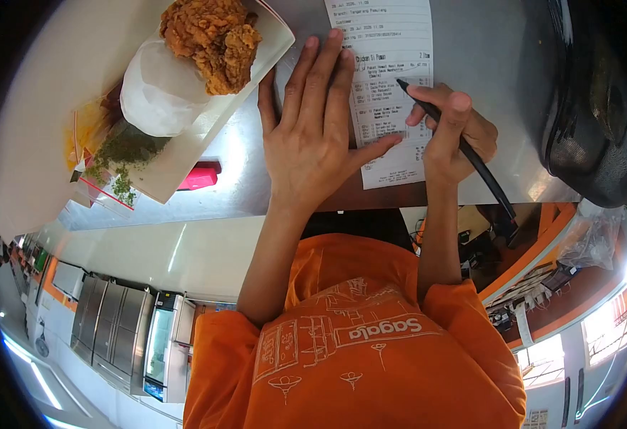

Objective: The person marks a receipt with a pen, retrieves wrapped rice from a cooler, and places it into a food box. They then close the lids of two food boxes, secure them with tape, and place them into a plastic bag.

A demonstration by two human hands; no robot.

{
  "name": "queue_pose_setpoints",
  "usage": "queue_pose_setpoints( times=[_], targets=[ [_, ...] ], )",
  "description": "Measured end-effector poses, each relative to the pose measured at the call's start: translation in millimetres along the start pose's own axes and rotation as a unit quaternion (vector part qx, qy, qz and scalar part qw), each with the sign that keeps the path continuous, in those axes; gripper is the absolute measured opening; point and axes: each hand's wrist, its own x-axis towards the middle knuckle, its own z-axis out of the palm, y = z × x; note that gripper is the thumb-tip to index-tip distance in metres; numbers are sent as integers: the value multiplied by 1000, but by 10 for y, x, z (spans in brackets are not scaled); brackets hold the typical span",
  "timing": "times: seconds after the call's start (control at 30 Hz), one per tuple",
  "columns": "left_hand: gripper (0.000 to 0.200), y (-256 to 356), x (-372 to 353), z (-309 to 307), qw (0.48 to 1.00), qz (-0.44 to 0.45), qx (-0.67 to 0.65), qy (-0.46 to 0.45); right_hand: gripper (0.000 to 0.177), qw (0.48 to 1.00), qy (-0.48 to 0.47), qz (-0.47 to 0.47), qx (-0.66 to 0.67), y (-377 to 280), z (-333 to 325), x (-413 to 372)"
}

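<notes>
A printed paper receipt (392, 93) lies on the metal counter (238, 154). My left hand (310, 129) rests flat beside and partly over its left edge, fingers stretched out and thumb lying across the paper. My right hand (456, 132) grips a black pen (481, 168) over the right side of the receipt, and the pen's tip is at the printed lines. Left of my left hand stands an open box (213, 125) with fried chicken (213, 43), a white paper-wrapped bundle (160, 89) and small clear sachets (117, 157) of orange and green contents.
A pink marker with a dark cap (199, 177) lies beside the box. At the right edge of the counter sits a black mesh item (592, 143). Beyond my orange shirt are steel cabinets (106, 322) and a glass-door fridge (160, 343).
</notes>
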Motion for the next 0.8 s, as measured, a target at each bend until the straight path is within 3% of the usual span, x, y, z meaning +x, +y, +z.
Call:
queue_pose_setpoints(
  times=[0.1, 0.2, 0.3, 0.53, 0.63, 0.8],
  targets=[
    [79, 9, 1, 2, 1000, 2, 4, 1, 53, 1000, 1, -30, -6, 25, 15, 26],
    [80, 1, 7, 1, 1000, 6, 8, 2, 53, 994, 96, 26, -47, 9, -7, -15],
    [80, 3, 10, -3, 1000, 7, 7, 0, 54, 992, 117, 45, -21, -21, -37, -44],
    [84, -14, -24, 40, 1000, 12, -12, 3, 54, 998, 53, 31, -9, -13, -60, -152],
    [79, -11, -27, 39, 1000, 17, -8, 0, 52, 998, 52, 29, -26, -10, -53, -146],
    [54, -22, -31, 21, 999, 32, -30, 10, 52, 998, 53, 21, -23, 1, -46, -147]
  ],
)
